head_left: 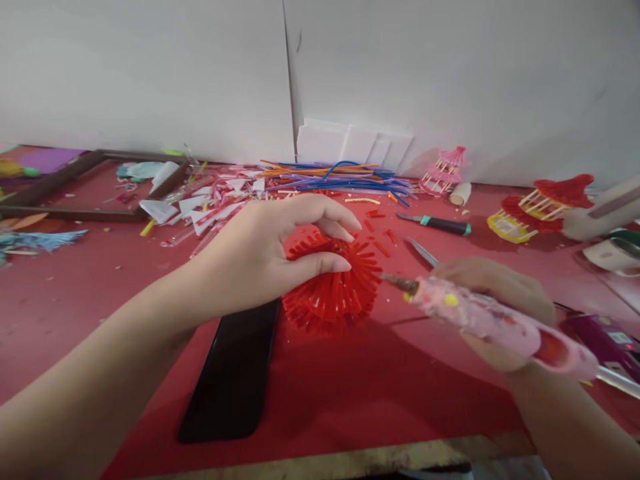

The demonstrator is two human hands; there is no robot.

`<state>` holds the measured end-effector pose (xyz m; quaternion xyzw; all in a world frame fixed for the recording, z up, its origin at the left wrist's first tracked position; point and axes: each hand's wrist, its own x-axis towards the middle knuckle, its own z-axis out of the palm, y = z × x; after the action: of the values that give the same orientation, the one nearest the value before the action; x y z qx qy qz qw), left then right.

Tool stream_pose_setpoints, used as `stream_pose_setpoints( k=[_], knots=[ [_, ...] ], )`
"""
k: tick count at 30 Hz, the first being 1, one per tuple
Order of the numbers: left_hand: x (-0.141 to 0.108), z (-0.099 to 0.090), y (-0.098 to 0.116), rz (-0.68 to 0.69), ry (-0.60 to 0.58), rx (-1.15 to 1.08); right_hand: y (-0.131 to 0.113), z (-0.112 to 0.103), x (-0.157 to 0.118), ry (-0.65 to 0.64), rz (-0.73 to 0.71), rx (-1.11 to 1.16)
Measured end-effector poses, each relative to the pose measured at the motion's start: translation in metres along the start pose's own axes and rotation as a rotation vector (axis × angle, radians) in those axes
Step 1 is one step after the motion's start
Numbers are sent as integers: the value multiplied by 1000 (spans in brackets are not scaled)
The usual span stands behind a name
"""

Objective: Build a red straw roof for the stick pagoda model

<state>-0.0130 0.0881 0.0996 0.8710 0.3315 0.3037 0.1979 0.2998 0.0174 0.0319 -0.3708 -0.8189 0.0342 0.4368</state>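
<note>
While the right hand (505, 287) grips a pink glue gun (493, 325), the left hand (255, 247) curls over a red ruffled piece (333, 300) — clamped or not, I cannot tell.

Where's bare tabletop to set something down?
Red tabletop right of the phone, between the red fringed piece and the front edge. Also left of the left forearm, nearer than the blue fringe, bar tiny bits. Crowded: the back, with coloured sticks and plastic scraps.
</note>
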Motion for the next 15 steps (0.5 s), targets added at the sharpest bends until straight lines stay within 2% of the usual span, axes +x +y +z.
stream_pose_setpoints(
  k=[3,7,15],
  knots=[
    [0,0,0,-6,-2,8,-11,5,5,-35,-120,65],
    [1,0,0,8,5,0,-13,9,7,-37,-90,-31],
    [-1,-1,-1,16,-7,-12,-6,10,2,-16,-133,-166]
  ],
)
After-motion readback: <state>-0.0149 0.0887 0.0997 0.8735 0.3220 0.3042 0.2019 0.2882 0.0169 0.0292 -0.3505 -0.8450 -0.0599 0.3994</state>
